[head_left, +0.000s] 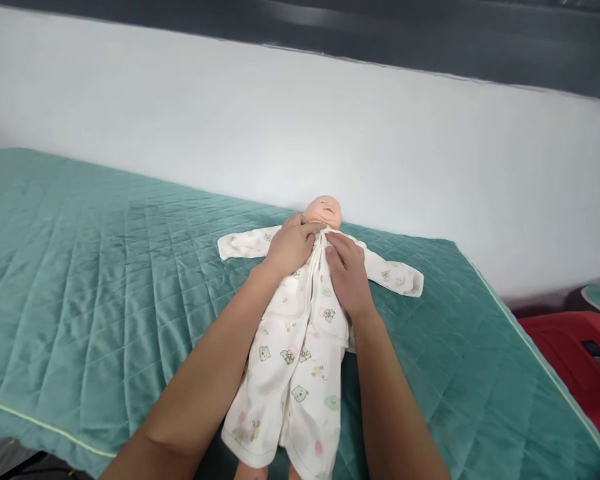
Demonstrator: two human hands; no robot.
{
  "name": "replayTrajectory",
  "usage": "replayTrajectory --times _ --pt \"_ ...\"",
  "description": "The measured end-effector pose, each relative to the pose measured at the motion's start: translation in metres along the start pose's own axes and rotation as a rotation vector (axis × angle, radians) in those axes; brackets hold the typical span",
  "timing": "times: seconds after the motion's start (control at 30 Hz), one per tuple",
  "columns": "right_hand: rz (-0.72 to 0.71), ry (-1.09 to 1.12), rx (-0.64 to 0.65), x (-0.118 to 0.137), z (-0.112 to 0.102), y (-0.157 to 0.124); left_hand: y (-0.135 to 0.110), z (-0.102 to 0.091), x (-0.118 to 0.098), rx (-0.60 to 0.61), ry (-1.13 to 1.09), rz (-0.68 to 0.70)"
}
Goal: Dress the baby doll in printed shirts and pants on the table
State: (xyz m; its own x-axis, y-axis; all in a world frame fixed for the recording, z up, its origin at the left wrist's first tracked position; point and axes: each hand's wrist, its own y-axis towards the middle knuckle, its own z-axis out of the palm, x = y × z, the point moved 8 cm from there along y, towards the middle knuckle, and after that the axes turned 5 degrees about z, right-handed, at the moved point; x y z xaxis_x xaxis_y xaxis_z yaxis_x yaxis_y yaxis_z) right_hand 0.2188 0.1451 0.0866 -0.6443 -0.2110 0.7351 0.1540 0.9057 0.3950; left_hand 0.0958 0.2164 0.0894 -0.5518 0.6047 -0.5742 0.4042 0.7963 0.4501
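A baby doll lies on its back, its head toward the wall and its feet toward me. It is dressed in a white long-sleeved baby top and matching pants printed with small green and pink animals. Both sleeves spread out to the sides. My left hand is at the neckline, its fingers closed on the top's front edge just below the doll's chin. Across from it, my right hand pinches the other front edge near the collar. The fingertips nearly meet, and the fastening between them is too small to make out.
A green quilted cover with pale piping lies under the doll. Behind it rises a white wall with a dark band along the top. A red plastic object stands beyond the right edge.
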Motion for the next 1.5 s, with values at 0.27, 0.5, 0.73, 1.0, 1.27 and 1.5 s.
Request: replayTrajectory --times 0.27,0.5,0.73,1.0,1.27,1.5 --pt "0.073 -0.044 0.062 -0.012 0.009 0.012 0.003 0.000 0.004 0.008 -0.085 -0.041" --pt "0.048 0.161 0.111 -0.025 0.005 0.013 -0.002 -0.007 -0.004 -0.066 -0.077 0.030" --pt "0.097 0.317 -0.080 -0.025 -0.007 -0.002 -0.024 -0.014 -0.014 -0.128 -0.026 0.084" --pt "0.036 0.211 -0.248 0.002 -0.022 -0.014 -0.050 -0.026 -0.025 -0.238 -0.105 0.119" --pt "0.198 -0.038 -0.062 0.011 -0.007 -0.014 -0.040 -0.019 -0.018 -0.160 -0.096 0.082" --pt "0.272 0.019 -0.089 0.002 -0.010 -0.009 -0.031 -0.018 -0.018 -0.096 -0.148 0.054"
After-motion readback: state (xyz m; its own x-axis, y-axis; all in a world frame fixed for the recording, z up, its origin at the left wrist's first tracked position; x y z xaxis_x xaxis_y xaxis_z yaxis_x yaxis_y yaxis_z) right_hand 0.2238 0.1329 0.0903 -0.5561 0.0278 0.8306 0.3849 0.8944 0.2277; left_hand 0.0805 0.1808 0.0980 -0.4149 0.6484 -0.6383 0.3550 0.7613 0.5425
